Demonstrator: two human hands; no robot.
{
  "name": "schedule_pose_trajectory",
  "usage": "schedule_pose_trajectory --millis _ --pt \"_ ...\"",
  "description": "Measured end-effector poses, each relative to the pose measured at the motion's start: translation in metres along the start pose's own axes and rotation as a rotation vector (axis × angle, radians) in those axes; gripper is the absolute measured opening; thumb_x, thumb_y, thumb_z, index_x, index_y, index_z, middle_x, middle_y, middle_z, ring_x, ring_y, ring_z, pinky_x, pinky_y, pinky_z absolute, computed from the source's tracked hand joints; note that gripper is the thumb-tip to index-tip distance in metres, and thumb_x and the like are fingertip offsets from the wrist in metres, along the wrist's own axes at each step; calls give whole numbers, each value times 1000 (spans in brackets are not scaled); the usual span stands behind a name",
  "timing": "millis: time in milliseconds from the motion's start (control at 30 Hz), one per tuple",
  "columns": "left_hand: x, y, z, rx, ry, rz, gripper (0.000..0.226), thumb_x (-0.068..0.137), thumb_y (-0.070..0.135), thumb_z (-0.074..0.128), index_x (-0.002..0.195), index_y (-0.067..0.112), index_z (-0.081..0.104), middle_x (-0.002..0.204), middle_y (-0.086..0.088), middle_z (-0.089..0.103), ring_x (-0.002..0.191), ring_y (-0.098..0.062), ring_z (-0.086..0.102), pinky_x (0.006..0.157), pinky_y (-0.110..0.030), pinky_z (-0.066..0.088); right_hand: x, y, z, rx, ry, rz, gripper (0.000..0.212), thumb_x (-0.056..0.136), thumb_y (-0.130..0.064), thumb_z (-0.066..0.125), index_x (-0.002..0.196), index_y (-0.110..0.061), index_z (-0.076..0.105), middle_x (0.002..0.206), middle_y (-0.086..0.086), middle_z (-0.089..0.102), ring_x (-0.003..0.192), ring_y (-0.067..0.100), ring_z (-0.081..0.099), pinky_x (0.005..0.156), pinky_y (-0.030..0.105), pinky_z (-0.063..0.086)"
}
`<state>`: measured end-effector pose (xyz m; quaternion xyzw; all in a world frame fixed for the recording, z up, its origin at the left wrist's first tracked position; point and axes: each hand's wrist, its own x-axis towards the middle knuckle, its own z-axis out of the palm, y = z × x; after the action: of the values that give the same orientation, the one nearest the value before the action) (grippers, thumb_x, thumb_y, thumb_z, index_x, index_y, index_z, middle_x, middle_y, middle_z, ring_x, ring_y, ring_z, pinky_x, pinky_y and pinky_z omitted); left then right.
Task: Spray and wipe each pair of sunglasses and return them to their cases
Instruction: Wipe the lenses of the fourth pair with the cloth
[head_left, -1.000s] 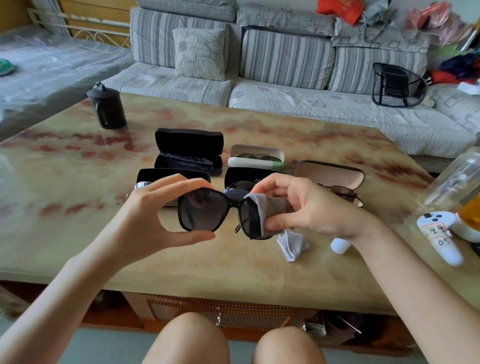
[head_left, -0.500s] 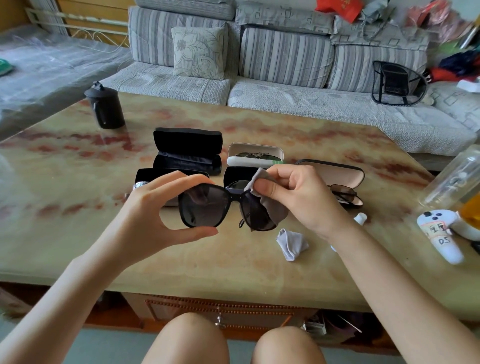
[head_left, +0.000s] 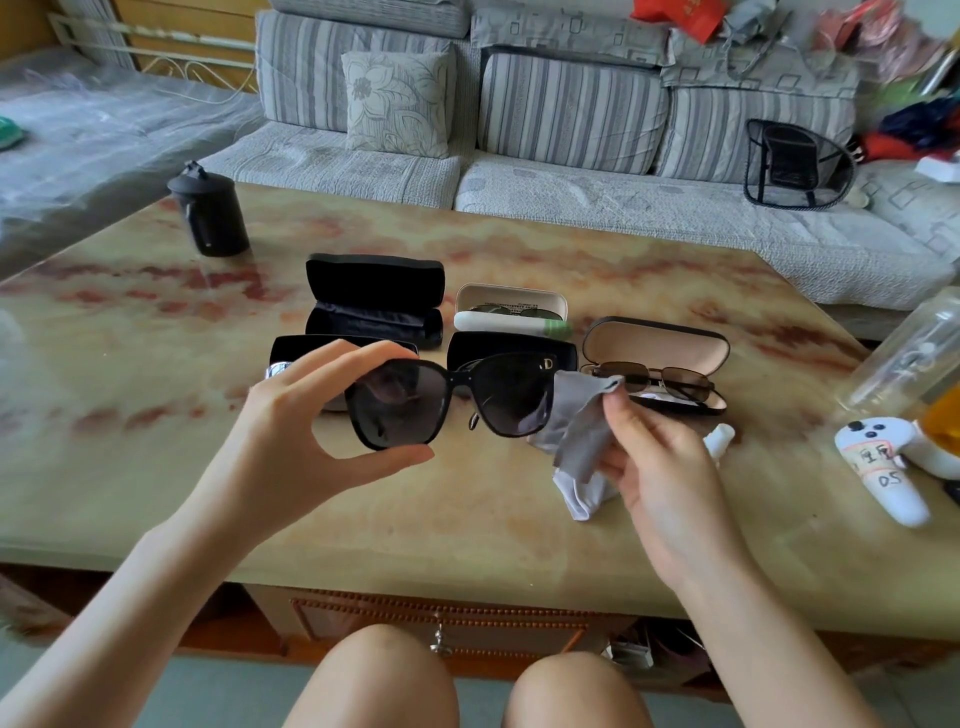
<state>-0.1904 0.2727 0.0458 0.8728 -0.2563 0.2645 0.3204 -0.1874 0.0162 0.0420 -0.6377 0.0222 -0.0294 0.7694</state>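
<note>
Knees (head_left: 374, 675) are cut off at the bottom edge. Above the marble table (head_left: 156, 467), the left hand (head_left: 291, 421) pinches the black sunglasses (head_left: 452, 402) by one lens. The right hand (head_left: 660, 457) grasps a grey cloth (head_left: 576, 421) beside the other lens, hiding much of a white cloth (head_left: 582, 499) and a white spray bottle (head_left: 721, 436). Behind, the glasses half cover a black case (head_left: 511, 345). A tan-lined case (head_left: 654, 345) holds brown sunglasses (head_left: 670, 379).
</note>
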Motion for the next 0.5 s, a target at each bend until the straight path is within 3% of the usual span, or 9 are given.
schedule_pose_trajectory --millis 133,267,433,500 --pt "0 8 5 7 -10 9 67 73 51 69 124 8 60 104 -4 65 95 -6 57 90 -8 42 -4 3 14 194 -53 99 25 80 -30 60 74 -13 77 82 7 72 72 15 68 67 24 55" --pt "-1 15 10 10 -10 20 64 74 48 70 124 8 60 98 0 62 92 5 50 85 -4 38 -3 5 28 190 4 95 25 74 -28 67 90 -10 77 95 10 75 91 22 68 85 34 52" --pt "-4 14 14 18 -8 8 64 75 48 70 122 6 62 98 4 59 96 13 46 84 -2 35 -3 7 36 212 4 142 42 74 -21 70 106 5 68 104 23 71 97 43 67 94 48 53" --pt "-4 12 14 13 -1 3 63 75 48 70 122 7 62 99 4 60 97 13 47 85 -3 36 -3 10 36 201 -7 144 42 72 -19 70 108 3 67 103 23 71 99 42 67 93 45 54"
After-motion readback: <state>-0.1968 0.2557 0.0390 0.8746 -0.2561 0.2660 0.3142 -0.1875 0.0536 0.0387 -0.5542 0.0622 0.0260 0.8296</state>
